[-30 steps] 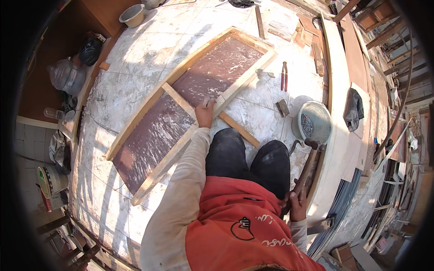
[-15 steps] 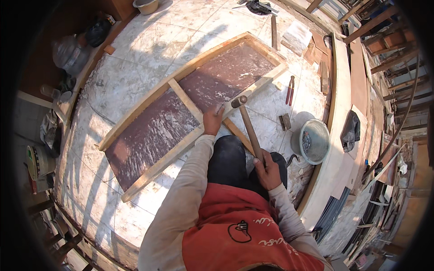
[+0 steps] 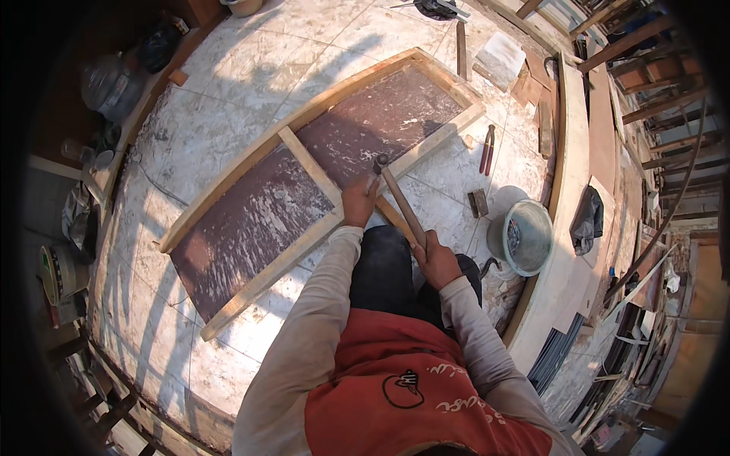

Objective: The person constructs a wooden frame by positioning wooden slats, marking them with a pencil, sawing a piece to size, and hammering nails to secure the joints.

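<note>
My right hand [image 3: 437, 262] is closed round the lower wooden handle of a hammer [image 3: 403, 204]. The hammer's head is low, right beside the fingertips of my left hand [image 3: 358, 202]. That left hand rests closed on the near rail of a wooden frame [image 3: 262, 286], where the cross-piece [image 3: 310, 166] meets it. Its fingertips are pinched together; what they hold is too small and partly covered by the hammer to make out. The frame lies tilted on the floor, backed with a worn reddish-brown panel [image 3: 239, 228]. Another wooden strip [image 3: 395, 218] shows beneath the hammer, next to my knee.
To the right lie red-handled pincers [image 3: 487, 150], a small wood block [image 3: 478, 204] and a grey bucket [image 3: 530, 242] with small metal pieces. A long board [image 3: 566, 144] edges the tiled floor. Plastic containers [image 3: 111, 87] stand on the left.
The hammer's head has come down and left, towards my left fingertips. My right hand has shifted slightly left and up with it. My left hand stays in place on the frame.
</note>
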`<state>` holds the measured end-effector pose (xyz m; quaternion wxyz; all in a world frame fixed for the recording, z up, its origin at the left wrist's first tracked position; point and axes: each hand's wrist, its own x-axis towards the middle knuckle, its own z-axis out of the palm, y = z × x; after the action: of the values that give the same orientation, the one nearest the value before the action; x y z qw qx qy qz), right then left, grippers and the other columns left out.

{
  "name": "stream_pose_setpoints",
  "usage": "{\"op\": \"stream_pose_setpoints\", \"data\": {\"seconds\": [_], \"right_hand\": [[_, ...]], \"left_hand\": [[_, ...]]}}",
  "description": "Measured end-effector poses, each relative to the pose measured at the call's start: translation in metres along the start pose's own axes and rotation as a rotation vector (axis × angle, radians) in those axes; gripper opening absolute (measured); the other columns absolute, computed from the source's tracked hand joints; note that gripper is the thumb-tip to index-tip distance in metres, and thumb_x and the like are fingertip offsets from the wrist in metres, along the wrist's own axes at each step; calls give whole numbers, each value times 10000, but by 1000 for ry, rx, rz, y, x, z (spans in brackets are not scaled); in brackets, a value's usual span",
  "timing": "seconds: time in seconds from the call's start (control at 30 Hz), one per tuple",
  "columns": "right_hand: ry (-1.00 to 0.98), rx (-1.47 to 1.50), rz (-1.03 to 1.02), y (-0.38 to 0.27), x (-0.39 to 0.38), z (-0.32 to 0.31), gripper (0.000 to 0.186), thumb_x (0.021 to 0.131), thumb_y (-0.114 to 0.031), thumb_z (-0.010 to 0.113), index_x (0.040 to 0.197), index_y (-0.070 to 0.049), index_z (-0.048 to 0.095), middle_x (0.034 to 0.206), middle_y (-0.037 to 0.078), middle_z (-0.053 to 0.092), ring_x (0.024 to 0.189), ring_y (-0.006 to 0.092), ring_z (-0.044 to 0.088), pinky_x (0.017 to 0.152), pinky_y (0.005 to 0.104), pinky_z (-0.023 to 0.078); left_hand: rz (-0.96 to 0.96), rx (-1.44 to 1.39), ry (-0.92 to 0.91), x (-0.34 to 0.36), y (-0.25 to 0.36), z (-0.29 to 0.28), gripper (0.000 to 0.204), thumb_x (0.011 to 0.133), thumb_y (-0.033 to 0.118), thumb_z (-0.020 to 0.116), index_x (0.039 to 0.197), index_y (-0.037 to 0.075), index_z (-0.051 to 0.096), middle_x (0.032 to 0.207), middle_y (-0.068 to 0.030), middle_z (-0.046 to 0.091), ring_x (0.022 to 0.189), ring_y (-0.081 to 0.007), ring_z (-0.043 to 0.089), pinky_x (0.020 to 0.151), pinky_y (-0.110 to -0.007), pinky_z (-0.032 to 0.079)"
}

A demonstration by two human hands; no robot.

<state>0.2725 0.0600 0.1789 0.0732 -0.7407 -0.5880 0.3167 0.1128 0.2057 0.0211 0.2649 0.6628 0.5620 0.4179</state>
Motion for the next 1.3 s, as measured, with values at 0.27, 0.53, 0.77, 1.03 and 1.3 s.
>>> {"op": "stream_pose_setpoints", "data": {"seconds": [0.27,0.53,0.77,1.03,1.3], "right_hand": [[155,399,-81,-26,-35,-34,426,1007,-390,613,1193,-12,549,751,224,685,684,394,703,608,472,523],[615,1045,-680,-107,-62,-106,422,992,-337,647,1237,-36,482,692,52,530,511,106,473,457,243,407],[139,-6,26,19,20,37,358,1028,-342,593,1123,-1,544,730,272,655,736,494,675,610,499,517],[427,910,-268,-114,-32,-100,334,1011,-368,633,1048,-55,523,626,9,487,461,97,469,417,251,375],[602,494,-455,0,-7,29,299,1013,-348,652,1077,-87,520,654,43,537,492,197,510,494,347,474]], "left_hand": [[9,-13,-72,8,10,-31,356,911,315,730,1141,43,722,1056,-157,713,1054,-366,657,950,-443,503],[168,688,-430,4,-11,-51,539,767,393,838,1082,10,626,974,-169,695,970,-301,656,997,-438,403],[171,664,-469,12,-12,-26,395,784,306,791,1017,41,615,960,-145,676,972,-294,659,950,-443,430],[246,823,-330,-7,-38,-37,183,870,213,684,962,88,587,866,-98,663,883,-263,646,902,-409,409],[265,734,-339,-3,-35,-36,278,818,245,730,970,72,574,880,-116,644,888,-292,641,872,-427,432]]}}
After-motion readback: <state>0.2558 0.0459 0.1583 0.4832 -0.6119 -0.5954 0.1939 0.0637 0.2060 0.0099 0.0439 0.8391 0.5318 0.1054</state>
